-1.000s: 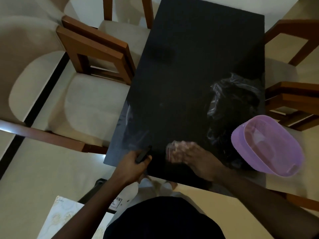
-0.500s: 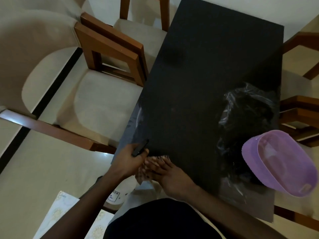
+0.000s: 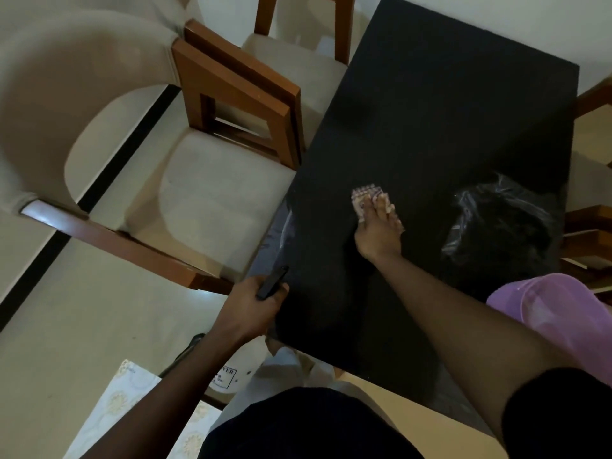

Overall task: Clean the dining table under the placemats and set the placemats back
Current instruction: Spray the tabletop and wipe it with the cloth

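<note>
A black rectangular tabletop (image 3: 447, 127) is stretching from near centre toward the far right, its surface matte and dark, with a faint sheen showing along its left edge. Wooden chairs (image 3: 238, 94) with cream seat cushions are standing along its left side, and more wooden frames are showing past its right edge. A pale tiled floor (image 3: 76, 326) crossed by a black strip is lying below. A crumpled black plastic bag (image 3: 503, 223) is sitting on the right part of the tabletop, and a purple basket (image 3: 556, 309) is showing at the near right, partly behind the arm. A white tub (image 3: 238, 369) and a pale patterned sheet (image 3: 126, 402) are lying low at the near left.

The cloth (image 3: 366, 193), small with a pink-and-white check, is lying mid-tabletop, left of the bag. The right hand (image 3: 377, 233) is pressing flat on it with straight, slightly spread fingers. The left hand (image 3: 248, 309) is gripping a slim dark object (image 3: 272, 282) at the near left edge of the tabletop; what the object is, I cannot tell.
</note>
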### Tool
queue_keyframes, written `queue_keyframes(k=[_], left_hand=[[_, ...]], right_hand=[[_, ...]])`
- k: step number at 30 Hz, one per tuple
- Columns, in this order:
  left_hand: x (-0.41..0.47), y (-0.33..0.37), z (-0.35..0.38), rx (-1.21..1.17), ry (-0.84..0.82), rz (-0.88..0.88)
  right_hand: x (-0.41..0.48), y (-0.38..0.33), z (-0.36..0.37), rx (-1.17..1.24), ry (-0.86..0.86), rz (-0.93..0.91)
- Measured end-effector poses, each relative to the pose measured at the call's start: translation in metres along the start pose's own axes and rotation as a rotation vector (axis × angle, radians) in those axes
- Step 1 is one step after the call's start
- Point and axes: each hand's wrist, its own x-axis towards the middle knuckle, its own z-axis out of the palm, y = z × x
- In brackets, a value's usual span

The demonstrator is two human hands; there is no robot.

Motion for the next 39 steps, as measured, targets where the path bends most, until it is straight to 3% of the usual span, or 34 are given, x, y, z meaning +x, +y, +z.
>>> queue_keyframes(k=[6, 9, 13, 15, 17, 21, 24, 26, 30, 32, 34, 37, 39], left_hand=[[0.002, -0.008, -0.014, 0.019, 0.065, 0.054], [0.004, -0.016, -0.017, 0.004, 0.086, 0.040], [0.005, -0.021, -0.021, 0.014, 0.126, 0.035], [0.003, -0.022, -0.024, 0.001, 0.104, 0.044], [0.002, -0.022, -0.027, -0.017, 0.089, 0.035], [-0.001, -0.020, -0.035, -0.005, 0.106, 0.018], [-0.005, -0.020, -0.041, -0.025, 0.125, 0.011], [-0.006, -0.022, -0.045, -0.036, 0.160, 0.002], [-0.007, -0.021, -0.046, -0.039, 0.181, 0.021], [-0.007, -0.020, -0.046, -0.037, 0.170, 0.031], [-0.005, -0.020, -0.045, -0.042, 0.155, 0.025], [0.001, -0.021, -0.042, -0.037, 0.137, 0.018], [0.003, -0.020, -0.040, -0.034, 0.122, 0.028]], right_hand=[[-0.083, -0.074, 0.063, -0.251, -0.078, -0.593], [-0.138, -0.069, 0.095, -0.435, -0.213, -0.931], [-0.130, -0.050, 0.073, -0.448, -0.368, -1.239], [-0.099, -0.053, 0.049, -0.485, -0.356, -1.250], [-0.061, -0.063, 0.031, -0.434, -0.191, -1.153], [0.016, -0.097, 0.010, -0.223, -0.083, -0.613], [0.036, -0.123, 0.011, -0.171, -0.106, -0.403], [0.015, -0.130, 0.028, -0.204, -0.076, -0.456], [-0.077, -0.120, 0.079, -0.360, -0.056, -0.798], [-0.130, -0.111, 0.100, -0.473, -0.135, -0.918], [-0.164, -0.088, 0.112, -0.405, -0.199, -1.037], [-0.162, -0.053, 0.101, -0.427, -0.287, -1.217], [-0.142, -0.046, 0.082, -0.506, -0.287, -1.225]])
